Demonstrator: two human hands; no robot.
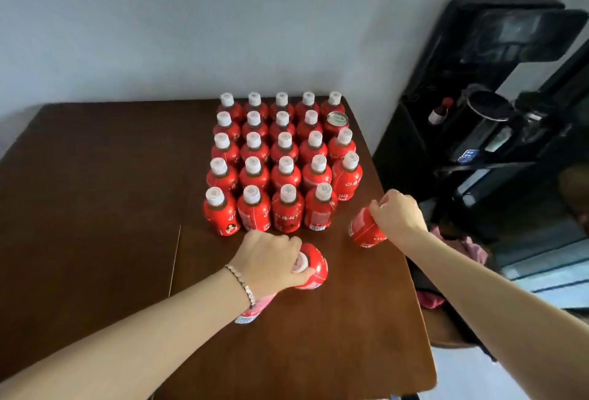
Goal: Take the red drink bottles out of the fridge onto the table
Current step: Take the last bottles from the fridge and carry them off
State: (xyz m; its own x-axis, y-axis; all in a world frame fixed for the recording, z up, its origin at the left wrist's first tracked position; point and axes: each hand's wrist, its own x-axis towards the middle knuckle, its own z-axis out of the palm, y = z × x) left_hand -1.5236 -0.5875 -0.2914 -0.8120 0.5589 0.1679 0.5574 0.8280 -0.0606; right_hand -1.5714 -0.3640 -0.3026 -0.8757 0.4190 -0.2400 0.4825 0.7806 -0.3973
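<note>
On the brown table point(95, 208), 23 standing red bottles point(284, 173) and one can point(337, 123) form a grid. Each hand, left hand point(271, 264) and right hand point(398, 214), clamps another bottle near the grid; fridge point(478, 112) stands right.

a dark brown wooden desk point(95, 208) carries a tight block of red drink bottles point(280, 163) with white caps near its far right edge. one red can point(336, 125) stands among them.

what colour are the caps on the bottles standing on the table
White caps on the red bottles, clearest in the head view.
</note>
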